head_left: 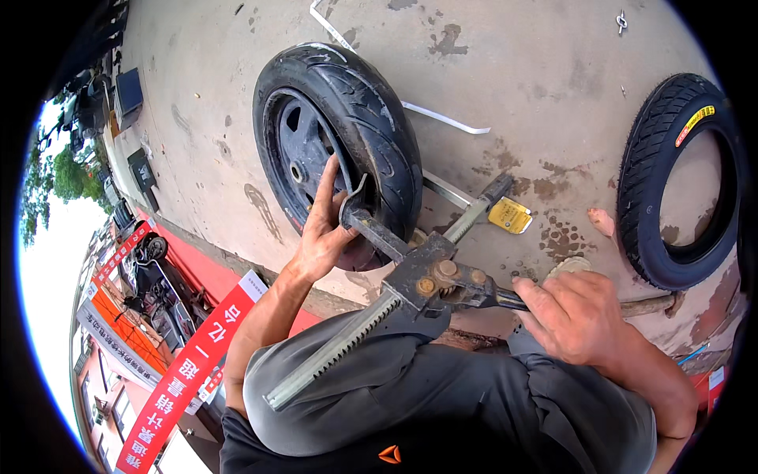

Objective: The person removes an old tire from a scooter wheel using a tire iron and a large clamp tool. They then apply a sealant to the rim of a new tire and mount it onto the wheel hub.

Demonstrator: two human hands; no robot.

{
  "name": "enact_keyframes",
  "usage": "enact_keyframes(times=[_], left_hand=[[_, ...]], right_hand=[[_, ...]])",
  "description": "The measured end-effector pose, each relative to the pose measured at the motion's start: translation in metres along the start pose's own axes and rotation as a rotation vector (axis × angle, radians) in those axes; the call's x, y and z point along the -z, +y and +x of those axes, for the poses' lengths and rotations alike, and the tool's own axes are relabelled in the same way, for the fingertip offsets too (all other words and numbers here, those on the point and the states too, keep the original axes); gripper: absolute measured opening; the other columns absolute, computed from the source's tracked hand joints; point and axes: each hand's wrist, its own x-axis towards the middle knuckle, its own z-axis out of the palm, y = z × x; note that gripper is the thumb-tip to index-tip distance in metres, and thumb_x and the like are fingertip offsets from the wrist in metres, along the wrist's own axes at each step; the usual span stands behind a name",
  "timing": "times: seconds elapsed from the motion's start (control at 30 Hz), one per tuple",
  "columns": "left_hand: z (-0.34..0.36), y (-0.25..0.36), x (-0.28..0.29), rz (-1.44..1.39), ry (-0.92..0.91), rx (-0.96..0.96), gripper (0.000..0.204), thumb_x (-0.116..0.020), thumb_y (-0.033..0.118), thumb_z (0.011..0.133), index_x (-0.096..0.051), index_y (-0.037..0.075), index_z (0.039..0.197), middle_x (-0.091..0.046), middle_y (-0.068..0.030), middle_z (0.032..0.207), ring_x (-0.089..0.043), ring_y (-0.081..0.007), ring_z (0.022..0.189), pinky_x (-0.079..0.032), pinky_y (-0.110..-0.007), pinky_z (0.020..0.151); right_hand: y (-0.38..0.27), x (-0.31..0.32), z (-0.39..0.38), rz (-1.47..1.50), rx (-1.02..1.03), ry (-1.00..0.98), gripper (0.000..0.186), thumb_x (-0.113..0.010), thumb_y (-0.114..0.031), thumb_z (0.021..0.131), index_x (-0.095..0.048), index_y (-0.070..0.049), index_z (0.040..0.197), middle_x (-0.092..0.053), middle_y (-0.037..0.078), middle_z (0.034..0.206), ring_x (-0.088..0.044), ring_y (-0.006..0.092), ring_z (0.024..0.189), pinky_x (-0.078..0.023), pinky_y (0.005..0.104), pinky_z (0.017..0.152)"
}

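A scooter wheel with a black tyre (375,130) and a dark rim (298,142) stands tilted in front of me. A bead breaker (430,272), a rusty clamp with a toothed bar, lies across my knees, its curved jaw at the tyre's near side by the rim. My left hand (320,237) is at that jaw, thumb and index finger on either side of it, the index stretched along the rim; its other fingers are mostly hidden. My right hand (568,316) is closed round the tool's handle, to the right of the clamp body.
Another black tyre (643,193) lies at the right. A yellow packet (510,216) and a white strip (446,118) lie on the stained concrete. A metal piece (621,22) is at the far right. Red banners (193,371) and a parked scooter (162,272) stand at the left.
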Motion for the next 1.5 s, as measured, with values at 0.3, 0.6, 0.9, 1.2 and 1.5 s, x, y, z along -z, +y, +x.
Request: enact_keyframes(times=[0.3, 0.6, 0.9, 1.2, 1.5], left_hand=[[0.005, -0.017, -0.004, 0.036, 0.016, -0.205, 0.11, -0.086, 0.025, 0.092, -0.015, 0.007, 0.173, -0.051, -0.0253, 0.156, -0.054, -0.0315, 0.141, -0.038, -0.042, 0.121], [0.003, -0.014, -0.018, -0.079, 0.064, -0.236, 0.11, -0.088, 0.016, 0.089, -0.018, 0.004, 0.172, -0.051, -0.0246, 0.157, -0.058, -0.0308, 0.138, -0.043, -0.041, 0.12], [0.013, -0.019, -0.013, 0.035, 0.089, -0.188, 0.104, -0.086, 0.012, 0.092, -0.021, 0.009, 0.173, -0.06, -0.021, 0.148, -0.063, -0.0275, 0.13, -0.046, -0.039, 0.115], [0.019, -0.017, -0.024, 0.072, 0.137, -0.211, 0.098, -0.081, 0.013, 0.097, -0.018, 0.009, 0.173, -0.06, -0.0194, 0.15, -0.06, -0.0242, 0.135, -0.047, -0.039, 0.117], [-0.063, 0.038, 0.002, 0.77, 0.254, -0.482, 0.091, -0.081, -0.002, 0.07, -0.052, 0.005, 0.156, -0.055, -0.0236, 0.156, -0.05, -0.0409, 0.148, -0.04, -0.046, 0.124]], right_hand=[[-0.029, -0.003, 0.011, -0.076, -0.362, -0.061, 0.035, -0.088, -0.016, 0.078, -0.055, -0.004, 0.076, -0.06, 0.013, 0.068, -0.062, 0.0353, 0.063, -0.047, 0.0471, 0.056], [0.016, -0.038, 0.003, -0.082, -0.196, -0.004, 0.037, -0.089, -0.018, 0.067, -0.055, -0.005, 0.074, -0.058, 0.012, 0.069, -0.063, 0.0352, 0.063, -0.048, 0.0467, 0.056], [0.079, -0.096, 0.058, 0.022, 0.01, 0.185, 0.042, -0.089, -0.027, 0.079, -0.052, -0.007, 0.074, -0.055, 0.009, 0.068, -0.06, 0.0321, 0.06, -0.048, 0.0442, 0.054], [0.06, -0.096, 0.045, 0.08, -0.17, -0.019, 0.031, -0.084, -0.022, 0.083, -0.06, -0.004, 0.077, -0.062, 0.015, 0.074, -0.064, 0.0388, 0.067, -0.049, 0.0497, 0.058], [0.011, -0.048, 0.029, 0.001, -0.219, -0.11, 0.03, -0.081, -0.031, 0.091, -0.067, -0.005, 0.083, -0.068, 0.014, 0.071, -0.069, 0.0394, 0.067, -0.053, 0.0519, 0.06]])
